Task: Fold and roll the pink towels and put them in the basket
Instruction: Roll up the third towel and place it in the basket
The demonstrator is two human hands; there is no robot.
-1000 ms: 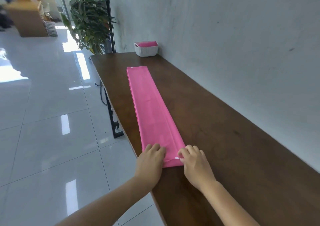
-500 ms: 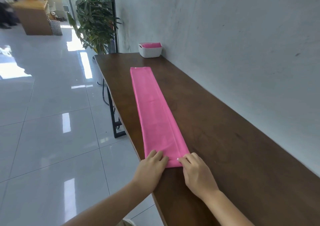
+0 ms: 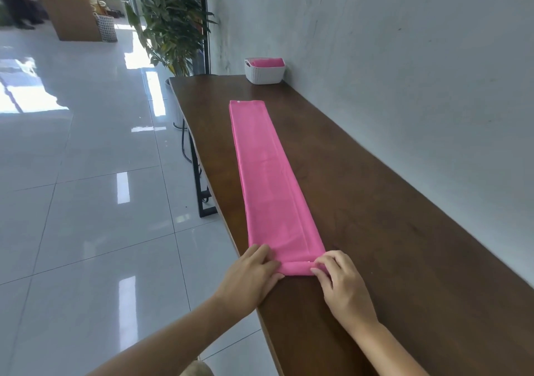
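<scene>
Pink towel (image 3: pixel 268 179): it is folded into a long narrow strip and lies flat along the desk (image 3: pixel 390 231). It runs from the near end, close to the desk's left edge, away toward the basket.
Near end of the towel: it is turned over on itself into a low, tight roll lying across the strip's width.
Far end of the towel: it lies flat and square, with a small white tag at one corner, well short of the basket.
Left hand (image 3: pixel 248 277): it is at the left end of the roll. The fingers lie curled over the top of the roll and the thumb is tucked against its near side, so it seems to pinch the cloth, though the contact is partly hidden.
Right hand (image 3: pixel 342 286): it is at the right end of the roll, with the fingers bent and the fingertips and thumb nipping the rolled edge.
Both hands: they are set apart by the width of the strip, wrists toward the camera.
Basket (image 3: pixel 264 76): it is white and woven-looking, and stands at the far end of the desk beside the wall.
Rolled towel (image 3: pixel 267 61): it is pink and lies inside the basket, showing above the rim.
Plant (image 3: pixel 173 20): it is leafy and stands on the tiled floor beyond the desk's far corner.
</scene>
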